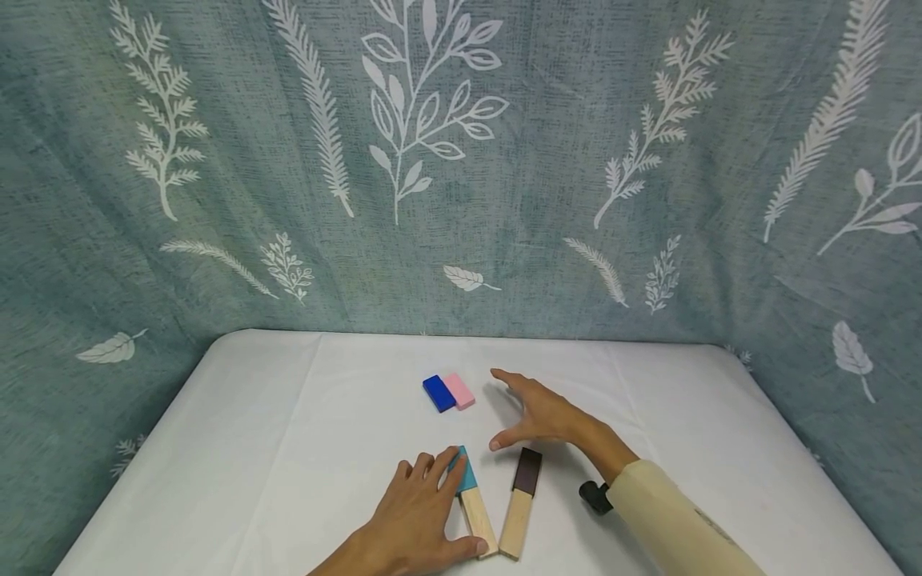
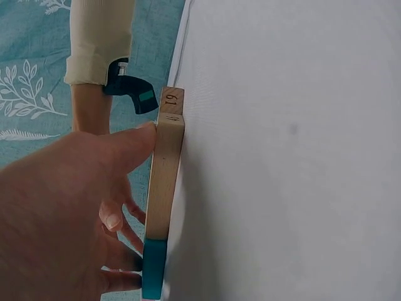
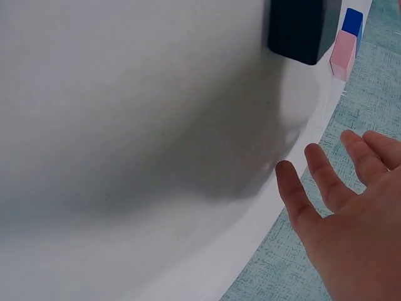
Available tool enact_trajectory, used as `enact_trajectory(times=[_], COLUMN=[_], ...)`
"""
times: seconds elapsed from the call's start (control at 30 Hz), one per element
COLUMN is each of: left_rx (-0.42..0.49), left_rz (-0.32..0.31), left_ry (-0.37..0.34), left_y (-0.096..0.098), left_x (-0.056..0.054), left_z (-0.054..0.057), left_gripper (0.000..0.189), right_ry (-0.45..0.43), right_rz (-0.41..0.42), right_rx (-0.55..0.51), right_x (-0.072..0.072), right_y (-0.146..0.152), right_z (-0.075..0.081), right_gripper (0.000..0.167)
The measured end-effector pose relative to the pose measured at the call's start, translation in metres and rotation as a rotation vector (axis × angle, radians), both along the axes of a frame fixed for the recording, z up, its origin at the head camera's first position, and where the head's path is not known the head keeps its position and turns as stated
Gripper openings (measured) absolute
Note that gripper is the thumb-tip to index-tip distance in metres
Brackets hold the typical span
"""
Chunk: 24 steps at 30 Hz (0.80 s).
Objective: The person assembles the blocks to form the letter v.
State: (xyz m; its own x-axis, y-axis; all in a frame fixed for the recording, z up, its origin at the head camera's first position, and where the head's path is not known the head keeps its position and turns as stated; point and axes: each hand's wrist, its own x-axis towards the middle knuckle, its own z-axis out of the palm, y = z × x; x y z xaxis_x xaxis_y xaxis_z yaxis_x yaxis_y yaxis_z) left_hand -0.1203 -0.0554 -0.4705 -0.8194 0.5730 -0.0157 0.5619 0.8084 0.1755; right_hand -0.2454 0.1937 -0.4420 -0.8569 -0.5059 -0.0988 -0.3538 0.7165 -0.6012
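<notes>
My left hand point(image 1: 418, 516) lies alongside a teal block point(image 1: 467, 474) and a plain wooden block point(image 1: 478, 516), which sit end to end in a slanted row. Its thumb touches the plain block near the close end; its fingertips rest at the teal block. To the right, a dark brown block point(image 1: 528, 470) and a second plain wooden block point(image 1: 515, 526) form another row. The two rows come together at their near ends. My right hand point(image 1: 543, 412) hovers beyond the brown block, fingers spread, holding nothing. In the left wrist view, printed numbers mark the wooden ends.
A blue block point(image 1: 438, 394) and a pink block point(image 1: 459, 391) lie side by side farther back on the white-covered table point(image 1: 346, 416). Behind the table's far edge hangs a green leaf-patterned curtain point(image 1: 533, 272). A black wrist device point(image 1: 595, 497) sits under the right sleeve.
</notes>
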Motion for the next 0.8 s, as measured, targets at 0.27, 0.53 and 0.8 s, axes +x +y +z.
enact_trajectory(times=[0.27,0.53,0.8], left_rx=[0.005,0.043,0.076], left_rz=[0.007,0.022,0.039], left_ry=[-0.023,-0.077,-0.14], left_y=[-0.001,-0.002,-0.002], left_x=[0.0,0.001,0.004], left_z=[0.0,0.001,0.004], left_gripper=[0.105,0.105,0.105], right_ry=[0.007,0.026,0.047], right_rz=[-0.009,-0.011,0.003], right_rx=[0.053,0.104,0.115], right_x=[-0.009,-0.015,-0.021], right_y=[-0.01,-0.017,-0.023], right_z=[-0.001,-0.004,-0.005], right_gripper=[0.118,0.119,0.118])
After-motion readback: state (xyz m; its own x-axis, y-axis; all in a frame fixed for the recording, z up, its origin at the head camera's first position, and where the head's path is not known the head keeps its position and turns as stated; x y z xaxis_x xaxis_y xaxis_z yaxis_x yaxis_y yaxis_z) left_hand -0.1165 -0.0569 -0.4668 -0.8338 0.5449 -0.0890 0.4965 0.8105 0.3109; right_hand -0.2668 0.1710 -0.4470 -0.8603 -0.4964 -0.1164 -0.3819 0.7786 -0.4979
